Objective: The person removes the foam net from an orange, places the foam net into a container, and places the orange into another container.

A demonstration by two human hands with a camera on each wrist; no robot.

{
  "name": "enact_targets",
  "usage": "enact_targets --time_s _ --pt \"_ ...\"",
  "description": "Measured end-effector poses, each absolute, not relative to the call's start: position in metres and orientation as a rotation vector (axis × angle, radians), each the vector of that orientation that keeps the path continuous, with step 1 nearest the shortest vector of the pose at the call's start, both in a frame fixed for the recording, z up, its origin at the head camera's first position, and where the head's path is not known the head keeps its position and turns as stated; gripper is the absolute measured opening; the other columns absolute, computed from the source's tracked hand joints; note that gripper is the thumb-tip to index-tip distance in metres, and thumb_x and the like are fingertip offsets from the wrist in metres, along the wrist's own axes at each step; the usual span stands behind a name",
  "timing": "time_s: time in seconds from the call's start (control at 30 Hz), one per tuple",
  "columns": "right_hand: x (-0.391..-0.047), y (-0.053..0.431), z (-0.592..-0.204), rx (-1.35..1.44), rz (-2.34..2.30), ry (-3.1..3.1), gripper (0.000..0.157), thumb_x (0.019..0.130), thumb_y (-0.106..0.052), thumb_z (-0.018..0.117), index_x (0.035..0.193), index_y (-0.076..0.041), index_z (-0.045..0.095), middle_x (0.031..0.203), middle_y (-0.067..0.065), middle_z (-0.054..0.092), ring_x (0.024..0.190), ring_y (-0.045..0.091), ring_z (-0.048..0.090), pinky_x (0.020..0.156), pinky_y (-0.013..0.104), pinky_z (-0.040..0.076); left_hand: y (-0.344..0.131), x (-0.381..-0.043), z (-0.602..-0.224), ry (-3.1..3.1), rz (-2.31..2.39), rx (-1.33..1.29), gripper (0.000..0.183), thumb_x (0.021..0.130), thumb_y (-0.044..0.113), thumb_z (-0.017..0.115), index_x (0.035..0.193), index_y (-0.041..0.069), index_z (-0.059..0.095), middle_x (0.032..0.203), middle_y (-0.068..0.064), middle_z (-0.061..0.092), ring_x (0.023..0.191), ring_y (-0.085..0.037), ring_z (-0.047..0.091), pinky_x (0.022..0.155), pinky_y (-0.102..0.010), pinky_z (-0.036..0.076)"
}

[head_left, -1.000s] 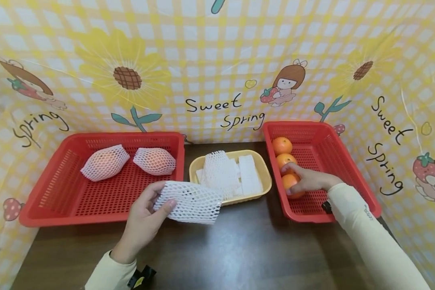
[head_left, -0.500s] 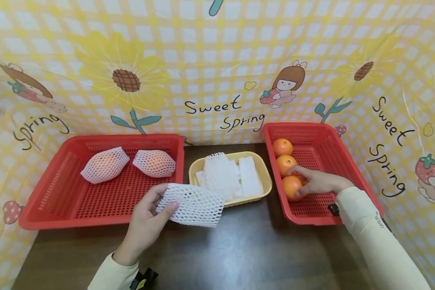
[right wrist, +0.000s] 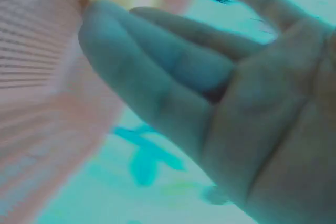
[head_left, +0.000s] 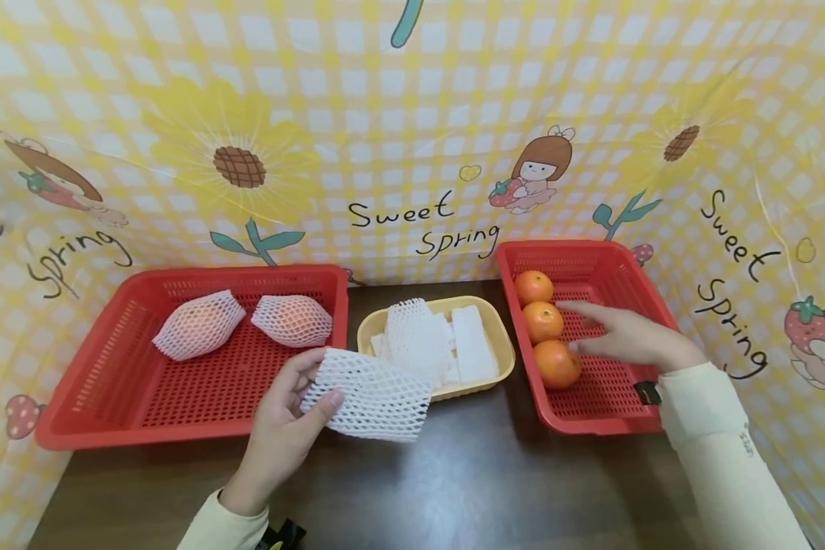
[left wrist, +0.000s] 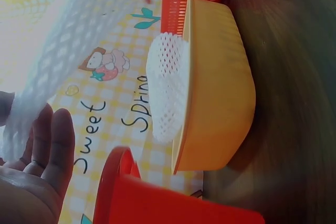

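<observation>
My left hand (head_left: 285,428) pinches a white foam net sleeve (head_left: 374,397) by its left end, thumb on top, above the table in front of the yellow tray. In the left wrist view the foam net sleeve (left wrist: 68,40) rises from between thumb and fingers. My right hand (head_left: 626,336) is over the right red basket (head_left: 619,412), fingers extended and holding nothing. Its fingertips are close to the nearest orange (head_left: 557,365); whether they touch I cannot tell. Two more oranges, a middle one (head_left: 542,322) and a far one (head_left: 533,288), line the basket's left wall.
The yellow tray (head_left: 505,344) between the baskets holds several white foam net sleeves (head_left: 412,336). In the left red basket (head_left: 199,435) lie two net-wrapped fruits, one left (head_left: 199,325) and one right (head_left: 292,321). A patterned cloth (head_left: 399,114) stands behind the dark table (head_left: 412,489).
My right hand has let go of the nearest orange, drawn back to the right and straightened its fingers. My left hand still holds the foam net sleeve, shifted slightly right.
</observation>
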State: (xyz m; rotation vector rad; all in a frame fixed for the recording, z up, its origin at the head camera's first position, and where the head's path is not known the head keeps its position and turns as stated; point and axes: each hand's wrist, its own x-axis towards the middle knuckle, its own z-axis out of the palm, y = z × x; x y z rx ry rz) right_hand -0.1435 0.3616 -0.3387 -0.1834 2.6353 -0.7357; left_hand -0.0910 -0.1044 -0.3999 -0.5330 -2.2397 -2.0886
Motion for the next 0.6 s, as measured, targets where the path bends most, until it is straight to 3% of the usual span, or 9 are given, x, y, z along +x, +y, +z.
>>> enact_targets --time_s 0.1,0.23,0.33,0.5,0.6 --pt "-0.125 0.339 -0.319 -0.271 -0.818 2.789 0.062 0.094 -0.032 0.073 0.15 -0.019 0.048 0.134 0.012 0.06 0.117 0.032 0.061 0.091 0.056 0.051 -0.098 -0.093 -0.4 -2.224 -2.138 -0.586 0.057 0.094 -0.007 0.065 0.146 0.005 0.043 0.116 -0.021 0.062 0.094 -0.021 0.069 0.074 -0.035 0.059" --pt "-0.097 0.292 -0.312 -0.499 -1.095 2.79 0.044 0.096 -0.023 0.071 0.138 -0.02 0.059 0.126 0.002 0.065 0.105 0.018 0.067 0.087 0.042 0.055 -0.089 -0.095 -0.398 -2.332 -2.082 -0.731 0.06 0.096 -0.003 0.064 0.15 0.014 0.043 0.112 -0.015 0.066 0.091 -0.022 0.068 0.074 -0.034 0.058" --pt "-0.082 0.256 -0.324 -0.714 -1.252 2.649 0.029 0.098 -0.023 0.069 0.126 -0.021 0.061 0.13 -0.001 0.062 0.107 0.015 0.065 0.087 0.037 0.055 -0.08 -0.097 -0.395 -2.452 -1.978 -0.86 0.061 0.097 0.004 0.066 0.151 0.02 0.044 0.11 -0.007 0.068 0.09 -0.02 0.067 0.075 -0.034 0.057" --pt "-0.076 0.212 -0.356 -0.907 -1.429 2.316 0.018 0.1 -0.02 0.066 0.116 -0.017 0.06 0.127 0.001 0.061 0.116 0.02 0.062 0.094 0.039 0.052 -0.065 -0.098 -0.39 -2.54 -1.889 -0.97 0.063 0.097 0.014 0.07 0.152 0.03 0.044 0.108 0.004 0.069 0.097 -0.018 0.065 0.082 -0.034 0.054" --pt "-0.076 0.198 -0.37 -0.912 -1.541 2.181 0.017 0.1 -0.014 0.065 0.116 -0.017 0.063 0.108 0.0 0.063 0.097 0.015 0.063 0.084 0.033 0.054 -0.061 -0.1 -0.388 -2.545 -1.857 -0.967 0.063 0.097 0.016 0.07 0.152 0.03 0.043 0.106 0.004 0.068 0.098 -0.017 0.064 0.082 -0.034 0.054"
